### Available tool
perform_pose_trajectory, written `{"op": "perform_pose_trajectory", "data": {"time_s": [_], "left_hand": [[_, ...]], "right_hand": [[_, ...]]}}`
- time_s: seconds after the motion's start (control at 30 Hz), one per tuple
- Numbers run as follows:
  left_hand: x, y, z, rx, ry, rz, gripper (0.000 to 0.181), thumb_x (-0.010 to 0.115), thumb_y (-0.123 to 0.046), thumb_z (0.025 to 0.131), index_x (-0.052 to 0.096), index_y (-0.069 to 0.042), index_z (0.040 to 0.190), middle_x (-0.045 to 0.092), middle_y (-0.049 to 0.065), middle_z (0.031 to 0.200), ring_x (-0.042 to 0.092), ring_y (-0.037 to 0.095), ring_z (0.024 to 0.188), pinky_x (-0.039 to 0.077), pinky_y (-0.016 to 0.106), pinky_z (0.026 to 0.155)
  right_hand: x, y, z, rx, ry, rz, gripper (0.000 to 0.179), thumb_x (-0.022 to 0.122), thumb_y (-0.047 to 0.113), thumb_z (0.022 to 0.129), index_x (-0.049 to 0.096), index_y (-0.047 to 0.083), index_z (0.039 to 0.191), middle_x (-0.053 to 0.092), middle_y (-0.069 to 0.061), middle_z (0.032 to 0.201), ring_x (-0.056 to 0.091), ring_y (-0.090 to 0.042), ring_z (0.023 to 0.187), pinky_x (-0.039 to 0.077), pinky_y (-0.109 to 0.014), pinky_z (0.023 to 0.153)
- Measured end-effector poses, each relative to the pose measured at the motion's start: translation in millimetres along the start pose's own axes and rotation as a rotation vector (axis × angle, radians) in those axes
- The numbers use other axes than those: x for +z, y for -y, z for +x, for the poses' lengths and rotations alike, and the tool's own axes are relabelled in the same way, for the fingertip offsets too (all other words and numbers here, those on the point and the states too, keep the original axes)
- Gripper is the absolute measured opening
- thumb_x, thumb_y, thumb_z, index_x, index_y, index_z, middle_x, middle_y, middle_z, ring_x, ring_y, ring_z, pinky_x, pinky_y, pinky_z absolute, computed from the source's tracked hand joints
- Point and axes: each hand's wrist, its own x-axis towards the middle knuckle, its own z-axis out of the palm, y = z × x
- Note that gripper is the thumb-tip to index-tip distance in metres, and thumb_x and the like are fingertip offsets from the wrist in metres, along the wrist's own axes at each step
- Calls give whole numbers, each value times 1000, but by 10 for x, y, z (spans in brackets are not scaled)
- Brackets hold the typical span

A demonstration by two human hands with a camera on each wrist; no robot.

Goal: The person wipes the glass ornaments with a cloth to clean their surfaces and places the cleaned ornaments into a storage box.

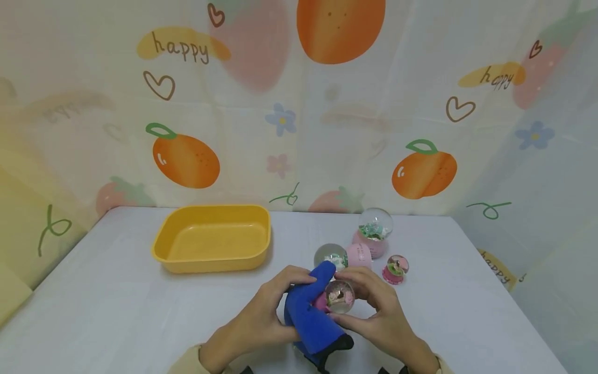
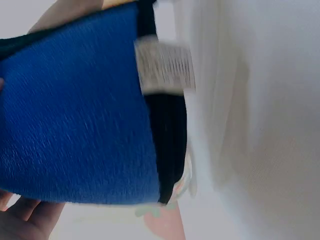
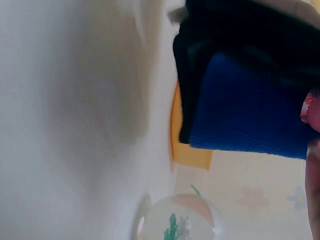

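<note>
A blue cloth with black edging is held in my left hand, fingers at its top fold and thumb lower down. In the left wrist view the cloth fills much of the picture, and a white label hangs at its edge. My right hand pinches a small snow globe between thumb and fingers. The globe's pink base meets the cloth and is partly hidden by it. The right wrist view shows only a bit of that pink base beside the cloth.
Just beyond my hands a snow globe lies on its side. A large snow globe stands upright behind it, and a small one sits to the right. A yellow tray is at back left. A printed curtain hangs behind.
</note>
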Motion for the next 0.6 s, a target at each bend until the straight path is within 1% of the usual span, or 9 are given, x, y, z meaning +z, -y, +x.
{"op": "perform_pose_trajectory", "data": {"time_s": [0.07, 0.13, 0.23, 0.33, 0.43, 0.5, 0.6], "left_hand": [[2, -10, -3, 2, -6, 30, 70, 87, -11, 74, 47, -12, 132, 57, 8, 129, 59, 21, 119, 53, 35, 101], [7, -23, -4, -14, -2, 59, 71, 87, -11, 73, 48, -13, 132, 57, 7, 130, 59, 21, 120, 52, 35, 102], [18, -42, -1, -29, 9, 104, 72, 88, -12, 72, 48, -14, 131, 56, 6, 131, 59, 20, 120, 52, 35, 102], [20, -54, 3, -31, 12, 133, 73, 88, -12, 71, 47, -15, 131, 56, 5, 131, 58, 19, 120, 52, 35, 102], [17, -53, 9, -46, 19, 127, 72, 88, -15, 72, 47, -16, 131, 54, 2, 131, 57, 17, 121, 51, 33, 103], [11, -50, 10, -60, 31, 109, 71, 87, -18, 75, 45, -16, 132, 54, 2, 131, 56, 16, 121, 50, 33, 104], [3, -44, 5, -102, 53, 47, 69, 84, -21, 78, 44, -17, 134, 55, 2, 132, 57, 16, 121, 51, 33, 102]], "right_hand": [[-1, 5, 4, 26, 6, -1, 65, 84, -9, 69, 57, 1, 127, 62, -15, 118, 63, -6, 106, 59, -21, 76], [-6, 5, 6, 36, 16, 7, 63, 84, -9, 70, 58, 2, 126, 63, -15, 117, 64, -6, 101, 59, -22, 72], [-17, 4, 6, 42, 26, 31, 62, 83, -9, 70, 58, 2, 126, 63, -15, 117, 64, -8, 97, 59, -23, 71], [-22, 8, 3, 58, 22, 51, 59, 82, -9, 71, 60, 2, 125, 64, -15, 116, 64, -8, 94, 59, -22, 71], [-27, 13, 1, 71, 21, 81, 56, 80, -11, 72, 61, 2, 123, 65, -15, 116, 64, -8, 93, 60, -23, 71], [-30, 15, -2, 70, 28, 96, 54, 80, -12, 72, 62, 2, 122, 65, -15, 115, 66, -8, 96, 60, -24, 71], [-39, 9, -2, 42, 54, 132, 55, 80, -14, 70, 63, 2, 120, 64, -16, 115, 66, -8, 102, 60, -26, 74]]}}
